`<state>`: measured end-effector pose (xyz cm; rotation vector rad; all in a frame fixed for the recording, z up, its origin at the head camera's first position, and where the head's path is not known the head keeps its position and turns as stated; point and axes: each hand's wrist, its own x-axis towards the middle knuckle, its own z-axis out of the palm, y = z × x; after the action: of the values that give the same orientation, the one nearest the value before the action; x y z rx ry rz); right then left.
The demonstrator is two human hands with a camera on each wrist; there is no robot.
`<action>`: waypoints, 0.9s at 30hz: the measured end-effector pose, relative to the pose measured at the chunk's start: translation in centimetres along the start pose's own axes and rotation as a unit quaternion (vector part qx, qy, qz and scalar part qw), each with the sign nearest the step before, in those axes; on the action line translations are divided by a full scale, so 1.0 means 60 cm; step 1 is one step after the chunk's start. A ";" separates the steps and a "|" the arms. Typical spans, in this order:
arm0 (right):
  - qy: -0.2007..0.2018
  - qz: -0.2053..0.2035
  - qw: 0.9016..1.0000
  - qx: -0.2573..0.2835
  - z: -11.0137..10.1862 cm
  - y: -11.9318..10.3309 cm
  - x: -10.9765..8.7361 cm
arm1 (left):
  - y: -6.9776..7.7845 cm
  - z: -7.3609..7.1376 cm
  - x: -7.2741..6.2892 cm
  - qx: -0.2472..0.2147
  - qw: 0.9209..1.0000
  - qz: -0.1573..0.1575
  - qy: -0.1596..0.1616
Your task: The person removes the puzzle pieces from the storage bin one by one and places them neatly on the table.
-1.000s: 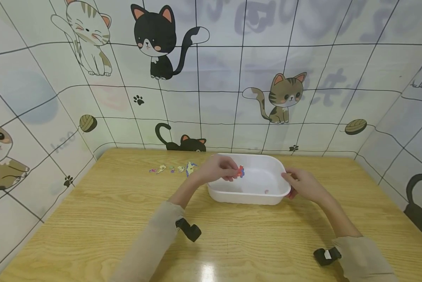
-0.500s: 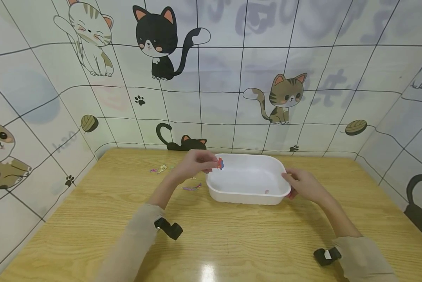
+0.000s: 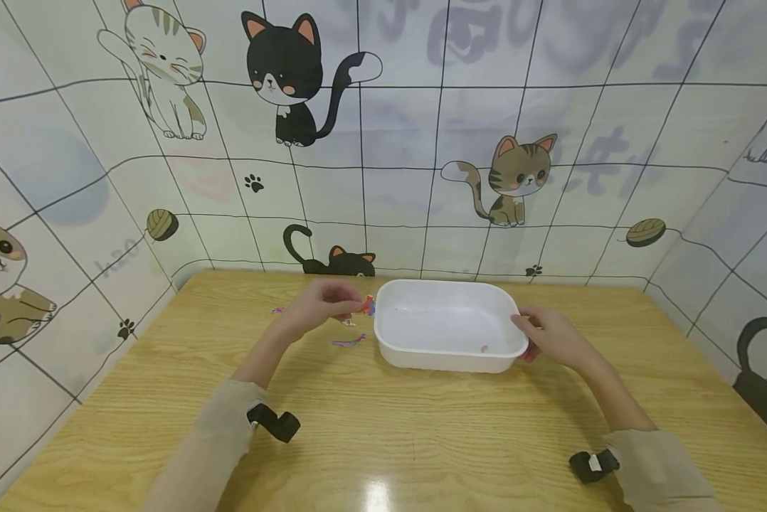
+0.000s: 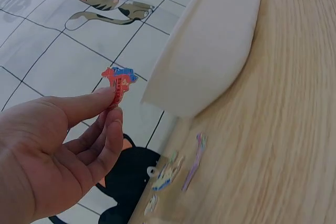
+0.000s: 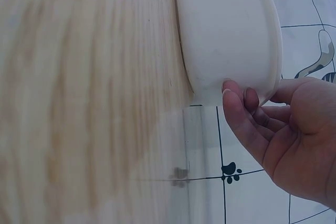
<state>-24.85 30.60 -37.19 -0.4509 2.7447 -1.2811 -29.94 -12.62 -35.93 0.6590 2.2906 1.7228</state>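
White plastic-looking tray (image 3: 444, 361), gripped at its right end by the right hand (image 3: 553, 338), thumb over the rim and fingers bent against the outer wall, as I follow the work from afar. The left hand (image 3: 322, 306) pinches a small red-and-blue piece (image 4: 121, 82) between thumb and forefinger, its other fingers curled in; the piece is up off the table (image 3: 383, 427), just outside the tray's left end. By my reading, the work is partway at most: one piece is in hand, while a purple strip (image 3: 348, 342), a pale piece with a blue edge (image 4: 167, 174), a smaller pale piece (image 4: 151, 204) and a pink piece (image 3: 277, 310) lie loose on the table. More may sit behind the left hand; I cannot tell. Inside the tray I make out a tiny pinkish speck (image 3: 484, 349), too small to name, so how much belongs there I cannot judge, and the held piece is not yet set down
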 end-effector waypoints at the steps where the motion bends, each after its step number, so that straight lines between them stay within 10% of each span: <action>1: -0.001 -0.001 1.000 0.001 0.000 0.000 0.000 | -0.003 -0.004 -0.003 0.003 1.000 -0.005 0.001; 27: -0.003 -0.006 1.000 0.012 0.002 -0.006 -0.001 | -0.069 -0.068 -0.053 0.097 0.983 -0.147 0.044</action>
<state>-24.66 30.34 -36.97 -0.4679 2.7231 -1.3119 -29.76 -18.50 -38.96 0.2600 2.4888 1.4356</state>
